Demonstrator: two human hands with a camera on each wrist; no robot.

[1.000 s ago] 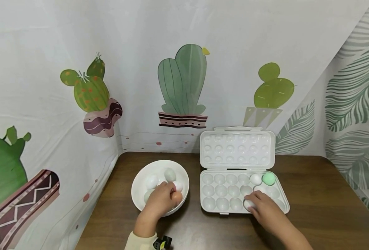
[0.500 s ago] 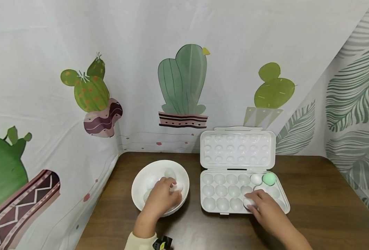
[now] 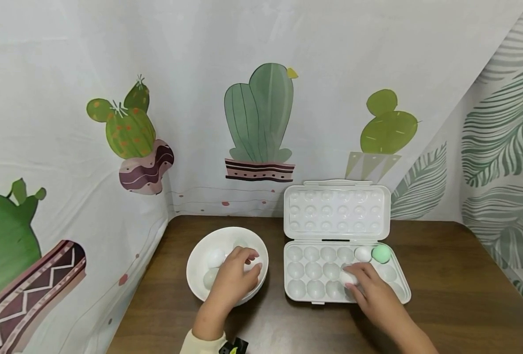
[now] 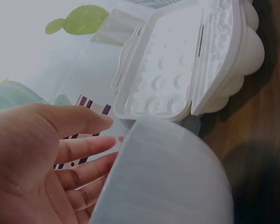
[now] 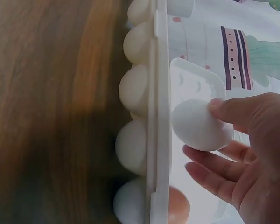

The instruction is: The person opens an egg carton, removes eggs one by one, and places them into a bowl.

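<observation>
In the head view, my right hand (image 3: 374,290) pinches a white egg (image 3: 348,278) between thumb and fingers over the egg box (image 3: 305,297). The right wrist view shows this egg (image 5: 196,123) raised above the tray's wall. A white egg (image 3: 363,254) and a mint-green egg (image 3: 381,254) sit in the box's back row at the right. My left hand (image 3: 235,275) is over the white bowl (image 3: 191,265), thumb and fingers apart. Beneath and beside it lie a white egg (image 3: 215,256) and a pale green egg (image 3: 210,278); other bowl contents are partly hidden.
The box's clear lid (image 3: 336,211) stands open toward the cactus-print cloth (image 3: 332,73) behind the dark wooden table (image 3: 279,324). An orange rounded shape (image 5: 179,205) shows just past the tray wall in the right wrist view. The left wrist carries a black strap (image 3: 232,346).
My right hand has lifted the white egg from the front row, moving slightly up and left. My left hand has shifted right in the bowl, with its fingers more spread; the orange egg there is now hidden.
</observation>
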